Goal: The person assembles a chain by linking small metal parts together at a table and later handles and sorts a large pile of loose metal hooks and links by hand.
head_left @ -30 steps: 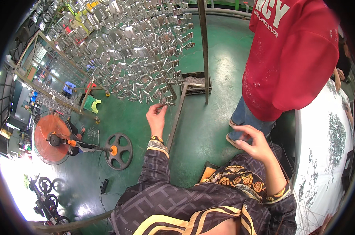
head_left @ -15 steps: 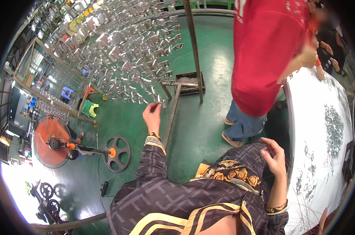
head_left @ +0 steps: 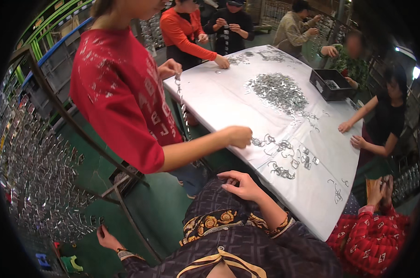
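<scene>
At the lower left, my left hand (head_left: 107,237) is raised beside the bottom of a dense hanging mass of small shiny metal pieces (head_left: 43,185). Its thumb and fingertips are pinched together near a small metal piece (head_left: 101,219); what lies between them is too small to make out. My right hand (head_left: 242,186) rests over my dark patterned trousers, its fingers loosely bent and apart, with nothing in it. Just beyond it is the near edge of a white-covered table (head_left: 224,102). On that table lie bent wire hooks (head_left: 284,171) and a pile of small metal pieces (head_left: 279,92).
A co-worker in a red shirt (head_left: 117,92) stands close ahead, holding a dangling metal chain (head_left: 183,104) and reaching over the table. Several other people work around it. A black bin (head_left: 330,85) sits on the far side. A metal rack frame (head_left: 75,125) slants at left.
The view has swung right, bringing the whole table and more people into sight. My left hand stays by the hanging metal pieces, still pinched. My right hand has come down over my lap.
</scene>
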A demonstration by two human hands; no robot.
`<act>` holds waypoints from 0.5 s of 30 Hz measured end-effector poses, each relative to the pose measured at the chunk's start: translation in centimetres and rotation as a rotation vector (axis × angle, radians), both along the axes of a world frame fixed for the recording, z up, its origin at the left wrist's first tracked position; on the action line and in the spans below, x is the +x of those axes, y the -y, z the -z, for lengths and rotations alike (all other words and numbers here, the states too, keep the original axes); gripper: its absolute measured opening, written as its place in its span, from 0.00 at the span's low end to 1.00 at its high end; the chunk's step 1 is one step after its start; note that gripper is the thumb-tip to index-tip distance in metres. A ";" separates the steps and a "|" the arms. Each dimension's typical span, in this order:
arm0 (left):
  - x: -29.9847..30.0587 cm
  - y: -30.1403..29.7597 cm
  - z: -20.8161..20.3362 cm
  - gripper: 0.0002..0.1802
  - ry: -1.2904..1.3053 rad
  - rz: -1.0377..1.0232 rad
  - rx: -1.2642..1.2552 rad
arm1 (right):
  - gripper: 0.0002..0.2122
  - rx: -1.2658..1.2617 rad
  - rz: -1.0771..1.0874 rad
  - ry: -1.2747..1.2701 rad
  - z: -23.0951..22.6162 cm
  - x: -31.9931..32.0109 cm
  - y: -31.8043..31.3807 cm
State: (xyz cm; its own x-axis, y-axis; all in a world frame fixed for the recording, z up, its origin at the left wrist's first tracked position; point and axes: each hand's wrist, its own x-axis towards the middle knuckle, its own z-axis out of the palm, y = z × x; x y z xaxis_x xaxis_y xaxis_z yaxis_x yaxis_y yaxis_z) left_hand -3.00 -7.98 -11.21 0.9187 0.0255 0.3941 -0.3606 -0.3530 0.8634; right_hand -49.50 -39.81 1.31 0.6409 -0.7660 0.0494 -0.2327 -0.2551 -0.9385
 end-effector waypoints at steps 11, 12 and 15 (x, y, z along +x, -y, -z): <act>-0.4 -0.2 -1.3 0.12 0.058 -0.090 0.117 | 0.16 0.020 0.282 0.102 2.1 -5.6 1.1; -0.5 -0.3 -1.5 0.12 0.063 -0.076 0.114 | 0.16 0.016 0.298 0.112 2.4 -6.0 1.3; -0.6 -1.1 -2.3 0.11 0.102 -0.039 0.138 | 0.15 0.025 0.325 0.154 2.5 -6.2 1.4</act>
State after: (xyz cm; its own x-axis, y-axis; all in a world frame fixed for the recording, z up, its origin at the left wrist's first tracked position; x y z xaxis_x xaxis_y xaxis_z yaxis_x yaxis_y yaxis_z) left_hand -3.64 -6.84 -8.95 0.8732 -0.0004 0.4874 -0.4276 -0.4806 0.7656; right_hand -55.75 -41.18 -1.21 0.3505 -0.9307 0.1048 -0.1534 -0.1675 -0.9739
